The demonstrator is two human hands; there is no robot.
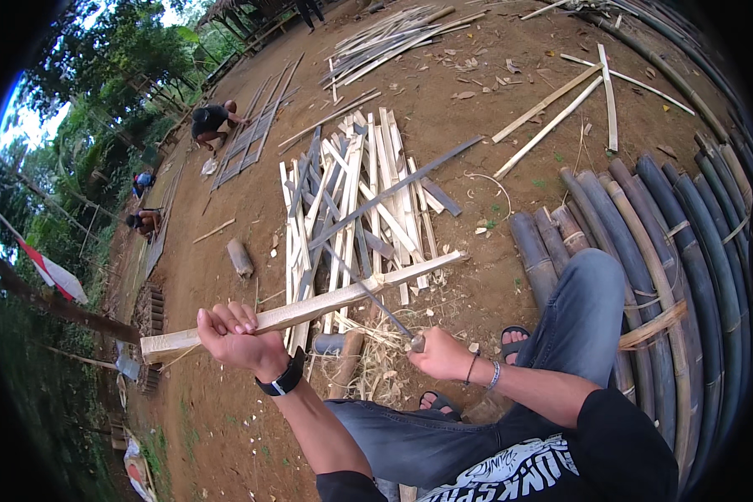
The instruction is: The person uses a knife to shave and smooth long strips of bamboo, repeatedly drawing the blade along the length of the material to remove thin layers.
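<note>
Cream bamboo forms the slat (pixel 305 310), held above the ground from lower left to upper right. The left hand (pixel 241 341) grips it near its broad end, fingers curled. The right hand (pixel 443 355) is closed around the handle of a knife (pixel 391 315); the thin dark blade slants up and left, crossing the slat in view, though I cannot tell whether they touch. Beyond lies a pile of strips (pixel 381 209), pale and grey, with curled shavings (pixel 383 356) nearer the feet. Dark poles (pixel 682 284) lie side by side at right. Farther off are 1 more pile (pixel 402 40) and, at upper left, 1 person (pixel 212 123) crouching by a flat frame (pixel 253 138).
</note>
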